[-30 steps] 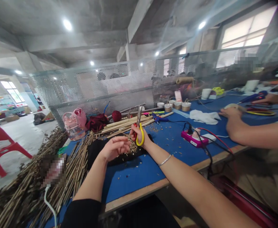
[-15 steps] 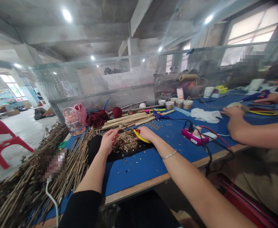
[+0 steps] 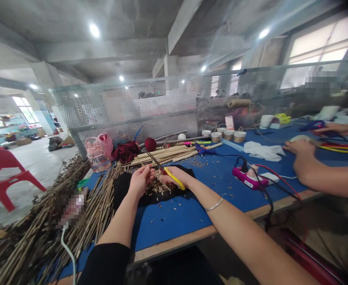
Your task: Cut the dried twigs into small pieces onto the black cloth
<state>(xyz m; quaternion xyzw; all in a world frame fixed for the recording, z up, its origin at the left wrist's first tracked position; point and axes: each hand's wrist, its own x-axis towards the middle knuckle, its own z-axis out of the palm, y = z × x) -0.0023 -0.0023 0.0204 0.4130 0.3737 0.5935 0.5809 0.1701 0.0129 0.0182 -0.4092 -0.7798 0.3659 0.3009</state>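
My right hand [image 3: 174, 175] grips a pair of yellow-handled scissors [image 3: 176, 180], whose dark blades point up and to the left. Close beside it, the fingers of my left hand [image 3: 139, 180] are pinched together; whatever they hold is too small to make out. Both hands are over a pile of short cut stem pieces [image 3: 158, 189], partly hidden by my fingers. Under the pile lies a black cloth [image 3: 122, 186] on the blue table [image 3: 174, 221]. Loose bits are scattered on the blue surface in front of it.
Long dry stalks [image 3: 95, 213] cover the table's left side. Behind my hands lie pale sticks [image 3: 162, 154] and a blue glue gun [image 3: 203, 150]. A magenta power strip [image 3: 248, 180] with cables sits to the right. Beyond it, a co-worker's hands [image 3: 301, 148] are busy.
My right hand has moved left, up against my left hand, and the scissors' blades now show pointing up-left. The whole view has shifted slightly. The co-worker's glue gun has moved a little.
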